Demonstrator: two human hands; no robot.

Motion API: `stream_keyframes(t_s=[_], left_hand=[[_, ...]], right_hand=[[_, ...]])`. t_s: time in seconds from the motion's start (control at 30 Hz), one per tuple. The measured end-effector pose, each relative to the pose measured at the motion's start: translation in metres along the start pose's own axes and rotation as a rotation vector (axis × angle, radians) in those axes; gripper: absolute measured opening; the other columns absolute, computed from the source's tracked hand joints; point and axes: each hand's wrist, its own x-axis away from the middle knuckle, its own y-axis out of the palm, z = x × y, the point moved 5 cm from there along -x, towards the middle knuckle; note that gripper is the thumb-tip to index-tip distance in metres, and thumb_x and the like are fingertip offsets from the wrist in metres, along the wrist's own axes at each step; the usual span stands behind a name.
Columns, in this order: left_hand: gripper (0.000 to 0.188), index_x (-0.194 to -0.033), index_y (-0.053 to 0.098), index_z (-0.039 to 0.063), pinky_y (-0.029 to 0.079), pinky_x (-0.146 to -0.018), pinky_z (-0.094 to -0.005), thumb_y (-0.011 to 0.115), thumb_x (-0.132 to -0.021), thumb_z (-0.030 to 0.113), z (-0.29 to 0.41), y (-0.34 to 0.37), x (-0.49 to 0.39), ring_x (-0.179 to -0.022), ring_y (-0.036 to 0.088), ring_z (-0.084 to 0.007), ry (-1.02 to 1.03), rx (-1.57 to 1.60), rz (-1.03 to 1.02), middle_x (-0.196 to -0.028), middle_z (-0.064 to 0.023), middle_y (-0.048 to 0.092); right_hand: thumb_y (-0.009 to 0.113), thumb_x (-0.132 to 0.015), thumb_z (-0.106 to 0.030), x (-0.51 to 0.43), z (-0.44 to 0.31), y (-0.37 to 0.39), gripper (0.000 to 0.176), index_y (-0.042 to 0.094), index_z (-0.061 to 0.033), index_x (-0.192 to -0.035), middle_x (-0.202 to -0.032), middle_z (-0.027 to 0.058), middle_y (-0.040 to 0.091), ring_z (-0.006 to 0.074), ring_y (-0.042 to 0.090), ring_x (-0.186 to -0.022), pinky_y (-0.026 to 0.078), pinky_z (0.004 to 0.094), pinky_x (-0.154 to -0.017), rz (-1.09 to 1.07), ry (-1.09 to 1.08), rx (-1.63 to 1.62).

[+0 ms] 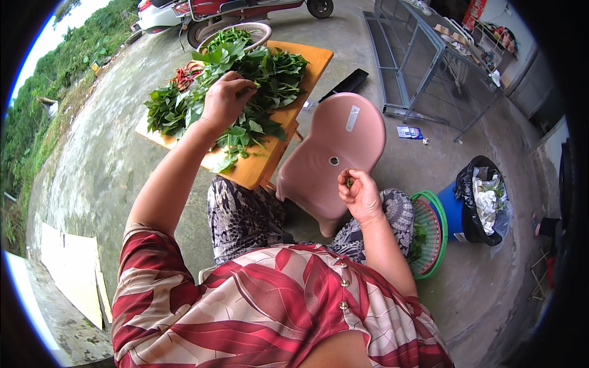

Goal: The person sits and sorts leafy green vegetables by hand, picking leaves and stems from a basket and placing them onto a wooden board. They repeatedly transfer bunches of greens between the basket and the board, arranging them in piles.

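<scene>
My left hand is over a heap of leafy greens on a small orange wooden table. Its thumb and fingers are bent towards each other, and a pale green bit shows at the fingertips; whether it is gripped is unclear. My right hand is curled above my knee, in front of a pink plastic chair. Small greenish-brown plant bits show inside its closed fingers. Red chillies lie behind the greens on the left.
A round basket of green pods stands at the table's far end. On my right are a green-rimmed basket with leaves inside and a blue bin lined with a black bag. A wire-mesh cage and a motor scooter stand further off.
</scene>
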Motion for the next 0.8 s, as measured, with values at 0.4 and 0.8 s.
stream_keyframes(t_s=[0.4,0.8], left_hand=[[0.012,-0.115,0.063,0.007,0.039,-0.051,-0.0179,0.06,-0.107,0.016,0.033,-0.042,0.004,-0.059,0.049,-0.0032,-0.392,1.362,0.22,-0.118,-0.0112,0.076],[0.011,-0.109,0.067,0.009,0.032,-0.046,-0.0207,0.068,-0.103,0.018,0.145,0.087,0.108,-0.05,0.04,-0.0044,-0.931,1.525,-0.621,-0.11,-0.0107,0.076]], right_hand=[[0.059,-0.098,-0.019,0.003,0.003,0.006,0.015,0.061,-0.0043,-0.096,-0.085,0.008,0.062,0.0142,0.052,-0.06,0.034,0.0252,-0.049,0.043,-0.011,0.033],[0.067,-0.104,-0.022,0.023,-0.02,0.036,0.026,0.065,-0.0014,-0.12,-0.085,0.0015,0.061,0.0031,0.047,-0.059,0.033,0.0167,-0.051,-0.198,-0.184,0.265]])
